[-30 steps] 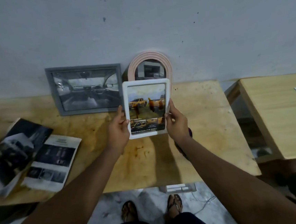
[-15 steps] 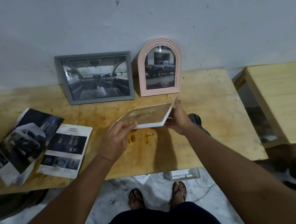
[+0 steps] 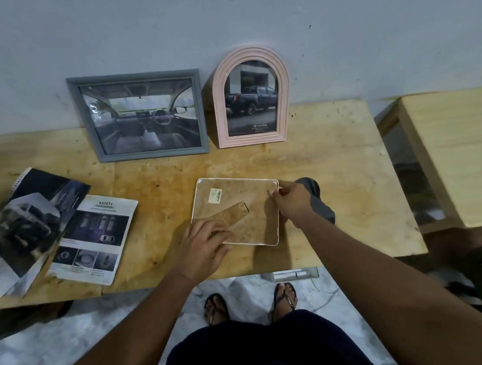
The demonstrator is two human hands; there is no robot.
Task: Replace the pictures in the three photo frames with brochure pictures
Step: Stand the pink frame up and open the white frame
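Note:
The white photo frame (image 3: 254,210) lies face down on the wooden table (image 3: 335,167), its brown backboard and stand flap up. My left hand (image 3: 203,246) rests on the frame's near left corner, fingers on the stand flap (image 3: 231,215). My right hand (image 3: 290,202) pinches the frame's right edge. Against the wall stand a grey frame (image 3: 142,115) with a car-interior picture and a pink arched frame (image 3: 250,97) with a pickup truck picture.
An open brochure (image 3: 23,229) and a loose "Safety" brochure page (image 3: 95,237) lie at the table's left. A dark grey object (image 3: 318,201) sits behind my right hand. A second wooden table (image 3: 461,158) stands to the right across a gap. My sandalled feet are below.
The white frame was held upright with its picture facing me, then tipped over and laid face down on the table. My left hand moved onto the stand flap.

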